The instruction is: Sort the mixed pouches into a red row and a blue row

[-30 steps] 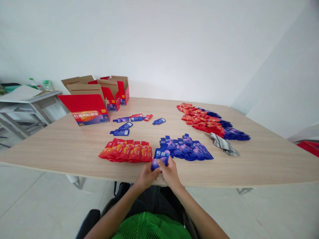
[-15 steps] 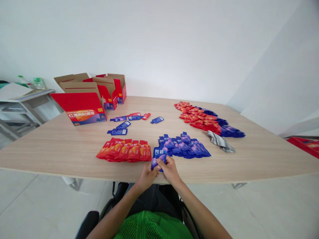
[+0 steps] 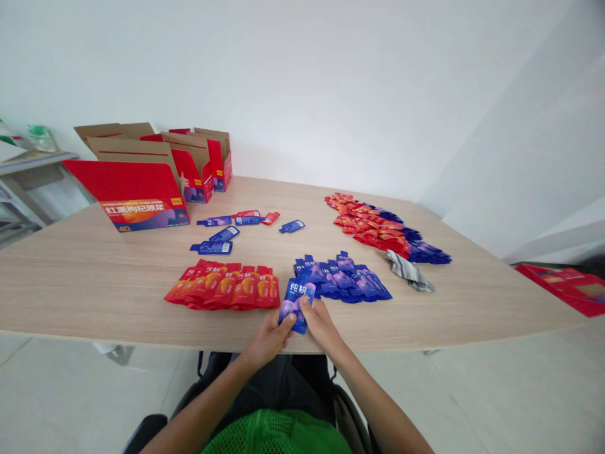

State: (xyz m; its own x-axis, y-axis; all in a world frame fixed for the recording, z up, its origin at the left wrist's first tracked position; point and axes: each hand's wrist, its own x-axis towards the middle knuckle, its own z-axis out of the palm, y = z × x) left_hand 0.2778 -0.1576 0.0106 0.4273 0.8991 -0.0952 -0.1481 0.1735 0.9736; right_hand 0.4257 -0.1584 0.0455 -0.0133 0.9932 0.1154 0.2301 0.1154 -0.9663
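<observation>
A blue pouch (image 3: 293, 305) with white lettering is gripped between my two hands near the table's front edge. My left hand (image 3: 271, 334) is closed on its lower left side, thumb across the front. On the right side, my right hand (image 3: 320, 323) pinches it with the thumb on its face. Just beyond lies a spread of overlapping blue pouches (image 3: 350, 279), partly hidden by the held one. To the left, several red pouches (image 3: 231, 287) overlap in a row.
Open red cartons (image 3: 142, 195) stand at the back left. Loose pouches (image 3: 212, 247) lie before them. A heap of red and blue pouches (image 3: 378, 227) fills the back right, with a striped grey cloth (image 3: 409, 271) beside it. A red box (image 3: 558, 287) sits beyond the right edge.
The view has shifted slightly, so most things appear further left. Both hands still hold the blue pouch, and more of its front now shows between them.
</observation>
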